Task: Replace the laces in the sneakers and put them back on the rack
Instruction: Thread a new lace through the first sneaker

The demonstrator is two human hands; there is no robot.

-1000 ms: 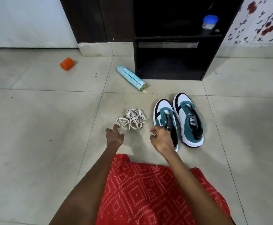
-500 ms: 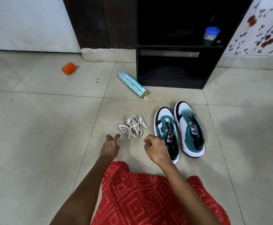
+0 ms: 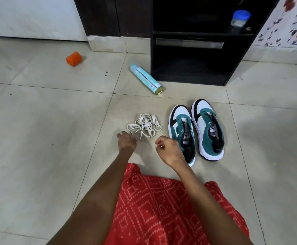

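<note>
While I look down through the head camera, the laces (image 3: pixel 145 125) lie in a loose white tangle on the floor (image 3: pixel 38 138), just left of the sneakers (image 3: pixel 181 128). My left hand (image 3: pixel 126 143) is stretched out to the near edge of that tangle, back of the hand up, fingers pointing forward and down. One strand loops right at the fingertips, but I cannot tell whether they pinch it or only touch it. My right hand (image 3: pixel 169 151) hovers between the laces and the sneakers, fingers curled in against the thumb, and I can make out nothing held in it. It overlaps the heel of the nearer sneaker; whether it touches I cannot say.

Both sneakers, teal and white with black trim, stand side by side on their soles, almost touching, toes toward the rack (image 3: pixel 188 75) and heels toward me. The rack is a dark open unit against the wall, beyond the toes and apart from them. A jar (image 3: pixel 240 18) with a blue lid stands on its upper shelf. A pale blue can (image 3: pixel 146 78) lies on its side just left of the rack's foot. Farther left an orange cylinder (image 3: pixel 74 58) lies on the tiles. Red patterned cloth (image 3: pixel 161 209) covers my lap between my forearms.
</note>
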